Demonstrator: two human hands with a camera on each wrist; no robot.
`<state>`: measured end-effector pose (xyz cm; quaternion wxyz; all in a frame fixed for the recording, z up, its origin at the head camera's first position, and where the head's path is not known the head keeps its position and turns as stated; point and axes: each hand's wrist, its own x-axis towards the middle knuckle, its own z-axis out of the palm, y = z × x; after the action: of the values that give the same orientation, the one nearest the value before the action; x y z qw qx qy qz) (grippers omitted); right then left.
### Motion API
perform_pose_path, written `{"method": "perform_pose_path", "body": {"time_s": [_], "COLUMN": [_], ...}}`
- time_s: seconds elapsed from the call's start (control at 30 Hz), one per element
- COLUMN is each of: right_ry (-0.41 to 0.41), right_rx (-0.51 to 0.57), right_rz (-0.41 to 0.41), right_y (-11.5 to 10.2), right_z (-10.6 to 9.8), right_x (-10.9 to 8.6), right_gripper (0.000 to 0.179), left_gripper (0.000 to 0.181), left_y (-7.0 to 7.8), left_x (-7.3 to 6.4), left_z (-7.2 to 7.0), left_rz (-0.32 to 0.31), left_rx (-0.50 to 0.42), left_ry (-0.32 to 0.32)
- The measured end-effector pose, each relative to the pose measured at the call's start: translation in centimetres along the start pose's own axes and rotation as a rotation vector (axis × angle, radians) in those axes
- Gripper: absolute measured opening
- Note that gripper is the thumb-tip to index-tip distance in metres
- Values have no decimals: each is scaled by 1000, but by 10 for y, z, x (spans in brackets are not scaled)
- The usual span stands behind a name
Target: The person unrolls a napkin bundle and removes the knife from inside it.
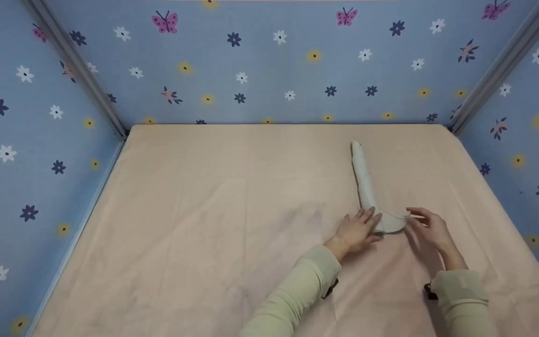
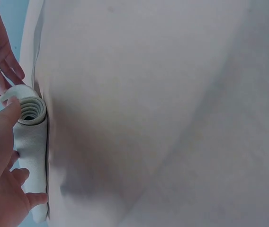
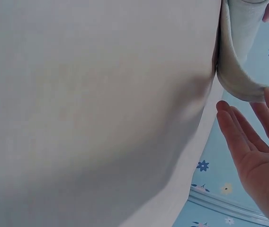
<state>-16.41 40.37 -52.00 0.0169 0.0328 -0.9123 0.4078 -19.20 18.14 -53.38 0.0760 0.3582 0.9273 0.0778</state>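
A pale mint-white cloth (image 1: 364, 180), rolled into a long narrow tube, lies on the bed-like surface, slanting away from me. My left hand (image 1: 356, 230) rests on the near part of the roll with its fingers spread. In the left wrist view its thumb lies by the coiled end (image 2: 30, 111), where several layers show. A loose flap (image 1: 393, 223) of the cloth sticks out to the right from the near end. My right hand (image 1: 433, 229) pinches the flap's outer edge between thumb and fingers. The right wrist view shows the flap (image 3: 238, 78) curving up to the thumb.
A peach-coloured sheet (image 1: 194, 210) with light creases covers the surface. Blue panels (image 1: 274, 56) printed with flowers and butterflies stand at the back and both sides. Grey corner posts (image 1: 84, 70) rise at the back corners.
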Motion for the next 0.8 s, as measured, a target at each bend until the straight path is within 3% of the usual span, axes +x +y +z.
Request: {"method": "perform_pose_path", "body": {"time_s": [0.43, 0.8], "right_ry": [50, 115], "right_rx": [3, -124], "right_rz": [-18, -162], "right_y": [-6, -11], "right_z": [-1, 11], "right_x": [-5, -3], "right_gripper": [36, 29], "left_gripper": [61, 62], "left_y": [3, 6], "left_x": [3, 14], "left_z": [-3, -9], "left_rz": [7, 22], "left_rx": [-15, -23], "left_ry": [2, -6]}}
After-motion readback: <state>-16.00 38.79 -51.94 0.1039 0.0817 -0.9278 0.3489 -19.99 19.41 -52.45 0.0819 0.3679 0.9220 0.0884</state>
